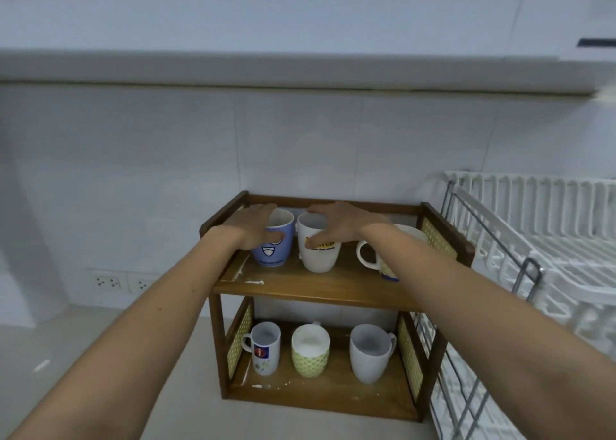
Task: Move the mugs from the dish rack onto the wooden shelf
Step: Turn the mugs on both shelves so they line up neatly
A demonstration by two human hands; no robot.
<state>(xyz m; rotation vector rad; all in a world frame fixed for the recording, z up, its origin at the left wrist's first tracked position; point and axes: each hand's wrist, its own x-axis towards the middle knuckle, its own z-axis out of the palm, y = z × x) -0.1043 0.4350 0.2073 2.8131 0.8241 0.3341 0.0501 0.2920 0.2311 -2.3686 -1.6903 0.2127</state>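
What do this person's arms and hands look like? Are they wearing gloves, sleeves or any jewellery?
Both arms are bare as far as the picture shows: no sleeves reach into view. The left hand and the right hand wear no gloves, and no watch, bracelet or ring can be seen on them, though the picture is somewhat blurred. A few small dark spots dot the left forearm.

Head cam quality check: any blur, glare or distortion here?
Head view: soft overall, print on the white mug unreadable; wide-angle bends the rack and counter edge; lighting dim, bluish, flat; no glare; faint shadows under the shelf.
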